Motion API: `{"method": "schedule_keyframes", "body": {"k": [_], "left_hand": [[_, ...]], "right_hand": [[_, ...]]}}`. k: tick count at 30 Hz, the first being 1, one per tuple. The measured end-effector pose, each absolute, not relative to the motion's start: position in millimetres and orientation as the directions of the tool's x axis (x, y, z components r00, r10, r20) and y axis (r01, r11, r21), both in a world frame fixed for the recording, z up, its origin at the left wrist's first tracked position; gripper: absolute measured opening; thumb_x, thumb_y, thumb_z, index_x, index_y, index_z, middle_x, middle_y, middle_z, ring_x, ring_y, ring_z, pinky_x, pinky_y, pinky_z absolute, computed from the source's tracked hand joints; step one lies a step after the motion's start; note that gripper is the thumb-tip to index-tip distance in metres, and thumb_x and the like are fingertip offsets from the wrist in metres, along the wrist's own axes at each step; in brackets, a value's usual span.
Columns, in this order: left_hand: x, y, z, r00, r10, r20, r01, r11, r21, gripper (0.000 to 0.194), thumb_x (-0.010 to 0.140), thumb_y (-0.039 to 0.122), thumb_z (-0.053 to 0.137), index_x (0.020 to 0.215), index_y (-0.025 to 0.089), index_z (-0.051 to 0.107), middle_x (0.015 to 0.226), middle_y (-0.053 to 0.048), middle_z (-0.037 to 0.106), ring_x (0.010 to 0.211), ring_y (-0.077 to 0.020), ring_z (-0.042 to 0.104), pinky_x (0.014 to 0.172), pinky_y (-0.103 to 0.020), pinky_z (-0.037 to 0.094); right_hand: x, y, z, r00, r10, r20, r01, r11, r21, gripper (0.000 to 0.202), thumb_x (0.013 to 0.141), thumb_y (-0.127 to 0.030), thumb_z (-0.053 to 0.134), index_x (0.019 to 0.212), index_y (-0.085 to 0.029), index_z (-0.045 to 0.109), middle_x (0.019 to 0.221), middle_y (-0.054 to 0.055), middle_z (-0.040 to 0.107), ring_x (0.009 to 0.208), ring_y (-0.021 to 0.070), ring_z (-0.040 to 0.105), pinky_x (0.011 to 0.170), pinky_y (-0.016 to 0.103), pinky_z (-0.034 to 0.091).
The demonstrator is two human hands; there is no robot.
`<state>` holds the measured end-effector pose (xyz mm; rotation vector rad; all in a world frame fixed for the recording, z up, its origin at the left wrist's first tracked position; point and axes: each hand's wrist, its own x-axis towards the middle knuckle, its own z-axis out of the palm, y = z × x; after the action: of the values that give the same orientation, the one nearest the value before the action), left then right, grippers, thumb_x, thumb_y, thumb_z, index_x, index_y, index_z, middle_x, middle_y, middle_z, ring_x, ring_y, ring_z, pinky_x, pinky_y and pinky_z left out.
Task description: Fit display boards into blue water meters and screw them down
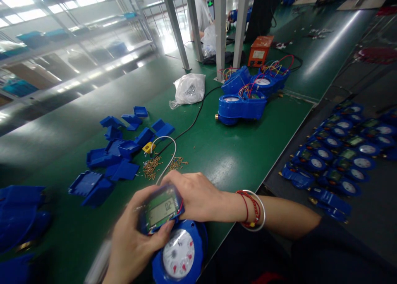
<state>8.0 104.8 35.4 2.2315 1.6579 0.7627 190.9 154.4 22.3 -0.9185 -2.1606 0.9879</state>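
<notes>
A blue meter with a round white dial [179, 254] lies at the bottom centre, close to the table's front edge. Its circuit board with a lit display [160, 211] sits just beyond the dial. My left hand [133, 234] is wrapped round the board's housing, thumb along the near edge. Against the far right side of that housing rests my right hand [194, 193], its fingers curled and partly hidden. A white cable [173, 151] rises behind the hands. Beside it lie small brass screws [151, 167] and a yellow part [149, 147].
Blue plastic covers [114, 151] are scattered at left. More blue meters [240, 106] with wires stand at the back right, near an orange box [260, 51] and a plastic bag [189, 89]. Rows of meters [338, 151] lie beyond the right edge. A person [200, 15] is behind metal posts.
</notes>
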Motion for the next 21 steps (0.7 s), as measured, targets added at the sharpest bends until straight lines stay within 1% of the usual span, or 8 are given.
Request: {"method": "schedule_keyframes", "body": {"k": [5,8,10,13,15,17,19,21], "left_hand": [[6.5,103.0,29.2,0.201,0.932,0.303,0.829,-0.327,0.454,0.049,0.073,0.045,0.063,0.114,0.021,0.051,0.100,-0.007,0.064,0.085,-0.0218,0.064,0.076,-0.032,0.055],[6.4,102.7,28.7,0.190,0.931,0.311,0.836,-0.319,0.446,0.050,0.072,0.045,0.064,0.114,0.021,0.052,0.100,-0.006,0.065,0.085,-0.0214,0.065,0.077,-0.031,0.055],[6.7,103.0,29.0,0.187,0.929,0.318,0.836,-0.321,0.446,0.049,0.072,0.044,0.064,0.113,0.020,0.052,0.100,-0.006,0.065,0.085,-0.0208,0.065,0.078,-0.030,0.055],[6.4,103.4,28.7,0.192,0.923,0.335,0.833,-0.334,0.441,0.048,0.072,0.044,0.064,0.112,0.020,0.053,0.100,-0.006,0.065,0.085,-0.0204,0.065,0.079,-0.031,0.055],[5.7,103.4,27.9,0.196,0.921,0.336,0.836,-0.336,0.433,0.048,0.072,0.043,0.064,0.113,0.021,0.052,0.100,-0.006,0.065,0.085,-0.0208,0.065,0.079,-0.031,0.055],[5.0,103.1,27.0,0.194,0.923,0.332,0.842,-0.330,0.427,0.049,0.071,0.043,0.064,0.113,0.021,0.052,0.100,-0.005,0.065,0.085,-0.0212,0.065,0.078,-0.032,0.055],[4.6,103.1,26.4,0.191,0.921,0.339,0.848,-0.329,0.416,0.050,0.071,0.043,0.064,0.113,0.021,0.052,0.099,-0.005,0.066,0.084,-0.0211,0.066,0.077,-0.032,0.055],[4.5,103.5,25.9,0.191,0.920,0.343,0.849,-0.330,0.414,0.050,0.071,0.043,0.064,0.113,0.021,0.052,0.099,-0.006,0.066,0.084,-0.0211,0.066,0.077,-0.032,0.055]], "right_hand": [[187.4,154.1,19.0,-0.571,0.786,0.239,0.332,0.487,-0.808,0.048,0.072,-0.026,0.065,0.113,-0.019,0.041,0.098,0.007,0.067,0.088,0.0238,0.067,0.071,0.031,0.052],[192.5,154.5,21.2,-0.598,0.770,0.221,0.312,0.478,-0.821,0.052,0.071,-0.026,0.066,0.116,-0.019,0.041,0.103,0.008,0.065,0.092,0.0242,0.065,0.076,0.033,0.052],[202.4,153.5,24.3,-0.634,0.738,0.231,0.265,0.489,-0.831,0.064,0.068,-0.026,0.070,0.123,-0.018,0.039,0.116,0.010,0.060,0.104,0.0251,0.061,0.085,0.035,0.050],[222.1,149.3,28.9,-0.630,0.720,0.293,0.178,0.501,-0.847,0.085,0.065,-0.032,0.076,0.135,-0.016,0.030,0.136,0.015,0.043,0.125,0.0260,0.044,0.102,0.038,0.040],[232.3,147.0,30.3,-0.586,0.735,0.341,0.132,0.503,-0.854,0.075,0.071,-0.038,0.074,0.132,-0.018,0.036,0.133,0.012,0.046,0.124,0.0228,0.044,0.104,0.038,0.036],[237.0,147.4,29.9,-0.568,0.727,0.386,0.102,0.527,-0.844,0.047,0.078,-0.039,0.069,0.117,-0.019,0.051,0.117,0.007,0.058,0.112,0.0186,0.052,0.100,0.035,0.039],[236.9,151.7,28.5,-0.592,0.690,0.417,0.087,0.569,-0.818,0.025,0.083,-0.037,0.066,0.099,-0.018,0.060,0.103,0.004,0.062,0.102,0.0161,0.055,0.094,0.031,0.042],[235.0,159.0,27.3,-0.625,0.656,0.423,0.074,0.589,-0.805,0.018,0.083,-0.034,0.066,0.088,-0.017,0.064,0.097,0.004,0.061,0.097,0.0146,0.056,0.088,0.028,0.043]]}}
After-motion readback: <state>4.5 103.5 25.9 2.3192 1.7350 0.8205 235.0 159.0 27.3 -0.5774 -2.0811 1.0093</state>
